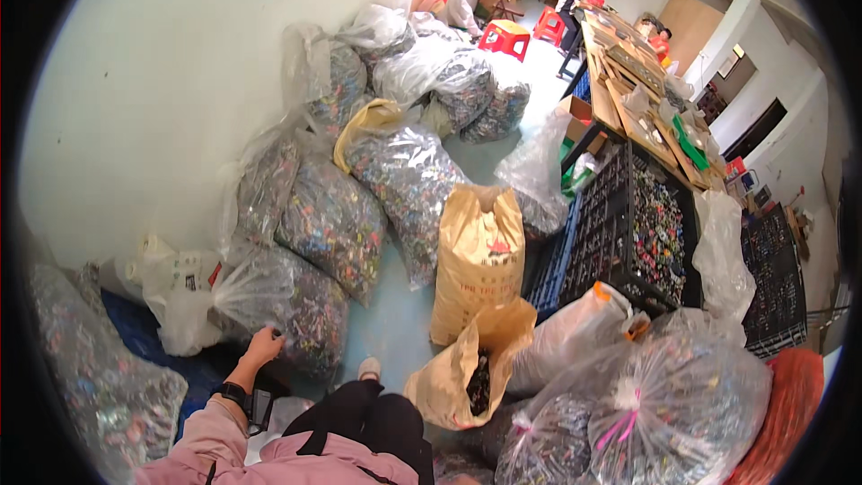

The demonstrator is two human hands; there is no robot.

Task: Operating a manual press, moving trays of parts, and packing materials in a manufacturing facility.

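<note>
My left hand [262,347] is at the lower left, against the near side of a clear plastic bag [310,310] full of small multicoloured pieces. Its fingers look curled together, with a small dark spot at their tips; what they hold, if anything, I cannot make out. The bag's gathered neck [242,292] spreads out above the hand. A white plastic sack [182,292] with dark print sits beside that neck. On my left wrist is a dark watch [232,392]. My right hand does not show.
Full clear bags [332,207] line the wall on the left. Brown paper sacks [479,260] stand ahead of me, one with its mouth open. Black crates [660,233] of small parts and a long worktable [620,108] are on the right. Two people sit at the far end.
</note>
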